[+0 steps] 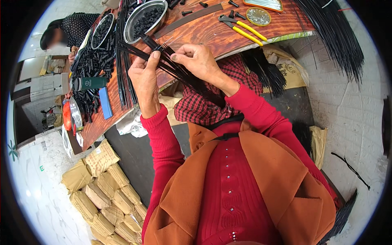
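From the head camera, the person's left hand (143,77) and right hand (196,59) meet just above the near edge of a wooden table (212,34). Both hold a bundle of thin black rods (179,71). The left hand's fingers are closed around the bundle, with the thumb pressed on top. The right hand pinches a few rods between thumb and fingertips. It looks like the left hand keeps the bundle from sliding while the right hand picks rods apart, since the rods fan out at their far end, near a small black piece (157,48) there. The rods' other end slants down over the checked cloth (204,108) on the person's lap.

On the table, a round metal dish (136,18) holds small black parts, close enough to reach. Yellow-handled pliers (243,29) lie to the right, near a small round tin (258,16). More long black rods (122,77) lie along the table on the left, by a green can (90,83) and a blue strip (105,103).

Another person (67,30) sits at the far end. Brown paper packs (102,188) are stacked on the pale floor (45,175). A big bunch of black rods (337,34) leans by the white tiled wall (351,110).
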